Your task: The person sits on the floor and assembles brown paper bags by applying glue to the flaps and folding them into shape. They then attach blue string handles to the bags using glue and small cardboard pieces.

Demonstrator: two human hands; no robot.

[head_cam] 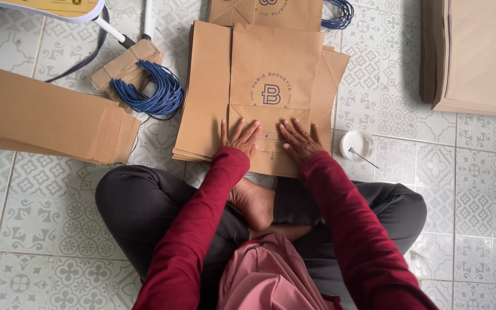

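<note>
A flat brown paper bag [274, 63] with a dark round emblem lies on top of a stack of brown paper sheets [205, 97] on the tiled floor. My left hand [240, 138] presses flat on the bag's folded bottom flap, fingers spread. My right hand [300, 139] presses flat on the same flap a little to the right. Both sleeves are dark red. I sit cross-legged, one bare foot [254, 204] just below the bag.
A small white dish [356, 143] with a thin stick sits right of the bag. Blue cord bundles [153, 92] lie left; another [334, 14] at top. Cardboard strips [41, 117] are stacked left, and brown paper piles [477, 54] at top right.
</note>
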